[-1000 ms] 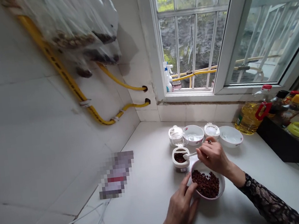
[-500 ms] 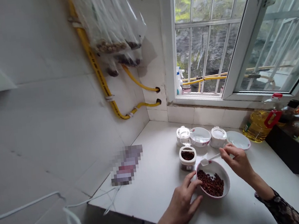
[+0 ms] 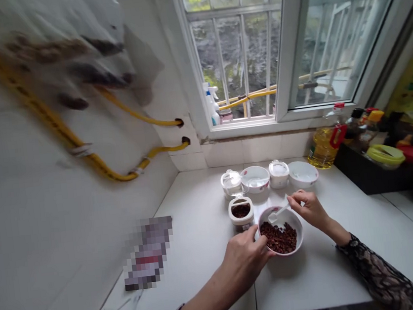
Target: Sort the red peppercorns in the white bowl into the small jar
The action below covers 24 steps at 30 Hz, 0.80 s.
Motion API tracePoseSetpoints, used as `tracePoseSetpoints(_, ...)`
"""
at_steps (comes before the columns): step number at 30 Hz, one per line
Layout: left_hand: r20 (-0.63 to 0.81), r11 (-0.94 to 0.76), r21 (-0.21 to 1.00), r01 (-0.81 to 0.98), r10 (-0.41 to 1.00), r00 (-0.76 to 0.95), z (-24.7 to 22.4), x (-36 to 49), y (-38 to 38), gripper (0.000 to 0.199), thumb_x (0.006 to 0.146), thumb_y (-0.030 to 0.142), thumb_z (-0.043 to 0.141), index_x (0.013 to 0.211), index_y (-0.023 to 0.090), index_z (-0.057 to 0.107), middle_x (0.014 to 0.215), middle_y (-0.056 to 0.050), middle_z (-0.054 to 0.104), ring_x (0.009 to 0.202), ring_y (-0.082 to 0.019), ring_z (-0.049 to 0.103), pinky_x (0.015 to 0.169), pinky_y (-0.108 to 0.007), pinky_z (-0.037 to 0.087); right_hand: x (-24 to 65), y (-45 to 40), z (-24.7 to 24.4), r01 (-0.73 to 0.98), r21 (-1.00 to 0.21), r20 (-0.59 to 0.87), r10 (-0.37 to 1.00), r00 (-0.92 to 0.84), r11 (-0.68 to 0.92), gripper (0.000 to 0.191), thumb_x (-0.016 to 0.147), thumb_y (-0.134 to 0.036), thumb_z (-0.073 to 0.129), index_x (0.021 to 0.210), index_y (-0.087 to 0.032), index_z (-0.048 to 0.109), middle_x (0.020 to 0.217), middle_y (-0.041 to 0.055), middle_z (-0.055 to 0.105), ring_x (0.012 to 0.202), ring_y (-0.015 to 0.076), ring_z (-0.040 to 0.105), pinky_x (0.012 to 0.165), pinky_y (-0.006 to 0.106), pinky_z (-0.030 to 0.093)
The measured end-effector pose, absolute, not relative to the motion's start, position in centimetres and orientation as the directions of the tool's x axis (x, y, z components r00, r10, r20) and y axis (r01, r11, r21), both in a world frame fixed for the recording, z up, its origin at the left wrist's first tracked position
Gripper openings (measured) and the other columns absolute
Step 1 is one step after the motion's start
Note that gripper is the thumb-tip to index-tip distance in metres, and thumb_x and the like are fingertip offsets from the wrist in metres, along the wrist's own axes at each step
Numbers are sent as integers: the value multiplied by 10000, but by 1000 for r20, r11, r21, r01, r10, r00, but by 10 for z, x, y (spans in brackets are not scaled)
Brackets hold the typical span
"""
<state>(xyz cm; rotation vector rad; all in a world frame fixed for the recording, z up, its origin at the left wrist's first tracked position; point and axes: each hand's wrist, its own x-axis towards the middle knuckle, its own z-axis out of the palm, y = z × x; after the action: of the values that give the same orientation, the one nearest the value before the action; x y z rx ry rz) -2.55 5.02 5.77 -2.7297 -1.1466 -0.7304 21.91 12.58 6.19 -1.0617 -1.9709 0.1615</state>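
A person is steadying a bowl (image 3: pixel 298 234) with a small white spoon (image 3: pixel 278 213) in it.
The right hand (image 3: pixel 312 210) is pinching the spoon, the left hand (image 3: pixel 243 260) is pressing the rim, and the dark red seeds (image 3: pixel 279 238) are sitting mid-way along the white counter (image 3: pixel 203 255).

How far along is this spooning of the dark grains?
Done: the open seasoning jar already holds dark grains. In hand: the right hand holds a white spoon at the rim of the white bowl, with the left hand against the bowl. Left: a heap of grains lies in the bowl.
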Motion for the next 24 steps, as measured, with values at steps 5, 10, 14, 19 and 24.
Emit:
tracePoseSetpoints(5,563,-781,89,619,552,615,44,-27,67,214,927,410,595,957,200,622,1108,-128,673,809,-224,702,642,-327,598,225,125,59,666,-413,660,708,-251,621,431,927,-252,485,510,-199,390,461,-42,415,486,101,407,553,240,373)
tracePoseSetpoints(10,634,-814,131,566,508,584,28,-29,71,224,991,332,477,1085,180,613,1222,-169,632,915,-230,702,717,-326,601,228,123,62,696,-240,681,628,-376,677,393,944,-217,489,554,-192,439,479,-49,449,478,89,353,628,260,375)
tracePoseSetpoints(14,599,-811,280,513,565,567,22,-30,67,220,981,299,485,1135,177,583,1280,-170,589,957,-213,686,747,-302,599,225,121,65,700,-171,657,609,-443,693,363,944,-204,504,583,-188,465,488,-48,482,474,85,352,650,273,356)
tracePoseSetpoints(19,558,-784,368,501,617,555,21,-30,64,264,933,214,514,1192,174,537,1315,-180,550,1134,-282,614,860,-415,585,223,120,63,690,-254,606,667,-433,678,414,953,-225,488,547,-193,415,462,-61,436,461,83,307,618,266,335)
tracePoseSetpoints(24,487,-735,516,440,674,556,20,-26,52,364,907,174,499,1269,172,461,1419,-205,436,937,-203,661,801,-369,604,225,121,61,690,-270,617,671,-411,671,415,937,-205,506,537,-195,392,460,-67,395,472,86,289,609,258,328)
